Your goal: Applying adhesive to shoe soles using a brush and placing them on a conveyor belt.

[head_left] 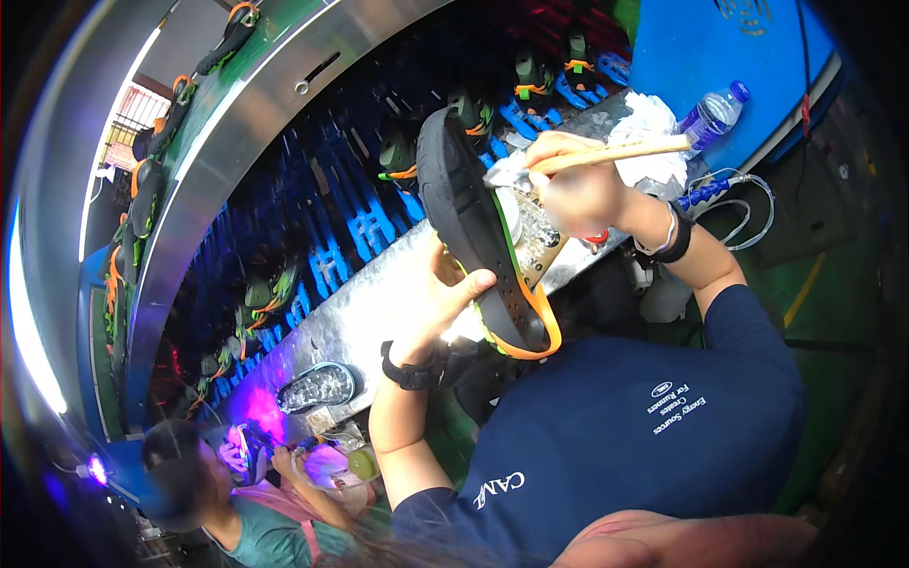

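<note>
My left hand (440, 298) grips a black shoe (464, 204) with an orange and green edge, its thumb pressed on the side near the heel. The shoe is held tilted on end above the bench, its orange heel part (542, 331) toward me. In my right hand (575, 185) is a brush with a pale wooden handle (649, 150). Its whitish head (505, 174) is close to the shoe's right edge; whether it touches I cannot tell. Behind the shoe, a white round container (509, 216) shows in part, close to my right hand.
Blue racks (371, 227) carrying several similar shoes run beyond the metal bench (365, 308). A sole-shaped piece (319, 386) lies on the bench. White crumpled cloth (653, 137) and a plastic bottle (715, 115) are at the right. A co-worker (256, 511) handles a shoe under purple light, lower left.
</note>
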The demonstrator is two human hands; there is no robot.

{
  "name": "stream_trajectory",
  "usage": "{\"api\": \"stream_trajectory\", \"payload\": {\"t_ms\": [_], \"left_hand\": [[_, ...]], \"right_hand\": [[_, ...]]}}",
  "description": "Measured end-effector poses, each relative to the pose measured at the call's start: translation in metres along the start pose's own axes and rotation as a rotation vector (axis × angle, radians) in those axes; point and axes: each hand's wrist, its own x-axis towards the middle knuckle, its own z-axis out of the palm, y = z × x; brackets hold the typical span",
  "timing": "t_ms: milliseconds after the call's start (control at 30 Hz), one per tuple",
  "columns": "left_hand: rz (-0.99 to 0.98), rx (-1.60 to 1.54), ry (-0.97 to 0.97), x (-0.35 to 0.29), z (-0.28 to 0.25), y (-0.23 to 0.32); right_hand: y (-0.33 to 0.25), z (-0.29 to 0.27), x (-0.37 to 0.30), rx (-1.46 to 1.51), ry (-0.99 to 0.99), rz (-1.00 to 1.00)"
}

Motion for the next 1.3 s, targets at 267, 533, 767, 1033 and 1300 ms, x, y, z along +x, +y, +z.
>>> {"api": "stream_trajectory", "payload": {"t_ms": [267, 533, 767, 1033, 1300], "left_hand": [[-0.026, 0.032, 0.008, 0.030, 0.015, 0.013], [0.017, -0.428, -0.318, 0.201, 0.033, 0.187], [-0.312, 0.373, -0.233, 0.279, -0.049, 0.252], [-0.116, 1.456, 0.771, 0.276, -0.285, 0.271], [-0.214, 2.168, 0.513, 0.339, -0.461, 0.238]], "right_hand": [[-0.012, -0.052, -0.048, 0.198, 0.196, 0.074], [-0.040, -0.106, -0.084, 0.280, 0.566, 0.208], [-0.039, -0.114, -0.101, 0.157, 0.675, 0.332], [-0.020, -0.130, -0.113, 0.049, 0.803, 0.424], [-0.025, -0.130, -0.112, 0.010, 0.920, 0.471]]}}
